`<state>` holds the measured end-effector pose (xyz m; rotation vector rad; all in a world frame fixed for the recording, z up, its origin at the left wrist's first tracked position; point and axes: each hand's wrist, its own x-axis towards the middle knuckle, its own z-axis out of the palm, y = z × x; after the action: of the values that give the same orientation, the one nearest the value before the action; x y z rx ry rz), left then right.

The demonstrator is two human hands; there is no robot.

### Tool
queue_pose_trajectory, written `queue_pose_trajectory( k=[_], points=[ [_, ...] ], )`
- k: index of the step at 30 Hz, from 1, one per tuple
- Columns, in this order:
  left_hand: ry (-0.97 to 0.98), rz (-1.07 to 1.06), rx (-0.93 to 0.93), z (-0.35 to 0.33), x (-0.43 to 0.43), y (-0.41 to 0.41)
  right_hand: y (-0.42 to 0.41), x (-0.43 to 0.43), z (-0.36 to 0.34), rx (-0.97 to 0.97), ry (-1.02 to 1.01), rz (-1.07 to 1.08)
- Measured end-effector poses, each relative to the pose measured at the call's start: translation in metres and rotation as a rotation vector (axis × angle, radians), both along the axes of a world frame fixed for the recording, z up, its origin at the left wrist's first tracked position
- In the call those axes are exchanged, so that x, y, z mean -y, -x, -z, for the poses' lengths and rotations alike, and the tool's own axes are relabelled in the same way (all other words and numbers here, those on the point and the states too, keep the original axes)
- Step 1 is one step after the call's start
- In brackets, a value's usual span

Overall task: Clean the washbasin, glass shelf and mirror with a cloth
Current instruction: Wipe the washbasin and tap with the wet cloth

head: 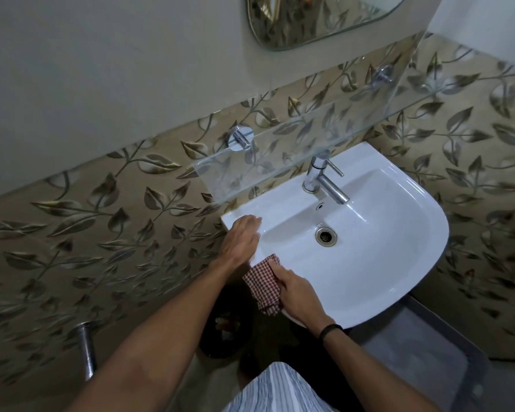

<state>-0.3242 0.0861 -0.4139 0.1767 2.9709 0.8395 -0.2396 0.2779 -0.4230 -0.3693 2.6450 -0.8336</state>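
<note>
We see the white washbasin [399,257] fixed to the leaf-patterned tile wall [107,221], with our left hand [241,239] lying flat on its near-left rim. Just below those fingers, our right hand [298,292] presses a red-checked cloth [262,283] against the basin's front edge. Beyond our fingertips, the drain [326,236] sits in the bowl, and the chrome tap [324,179] stands on the back ledge. Above the fingers, the glass shelf [280,156] juts from the wall with nothing on it.

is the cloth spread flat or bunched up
Bunched up: the checked cloth is crumpled in the right hand against the washbasin rim, not spread flat.
</note>
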Motion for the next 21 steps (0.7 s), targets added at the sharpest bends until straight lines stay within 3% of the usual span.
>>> queue_pose_trajectory(
  k=[3,10,14,21],
  points=[
    [0.002,0.024,-0.031,0.002,0.000,0.009,0.011,0.018,-0.004,0.021,-0.173,0.013],
    [-0.031,0.104,-0.076,0.008,-0.003,0.032,-0.002,0.047,-0.008,-0.033,0.065,0.201],
    [-0.004,0.100,-0.028,0.020,-0.005,0.034,-0.015,0.029,-0.005,-0.001,0.061,0.205],
    [0.131,0.072,-0.109,0.032,-0.008,0.033,-0.019,0.032,-0.011,-0.020,-0.018,0.230]
  ],
)
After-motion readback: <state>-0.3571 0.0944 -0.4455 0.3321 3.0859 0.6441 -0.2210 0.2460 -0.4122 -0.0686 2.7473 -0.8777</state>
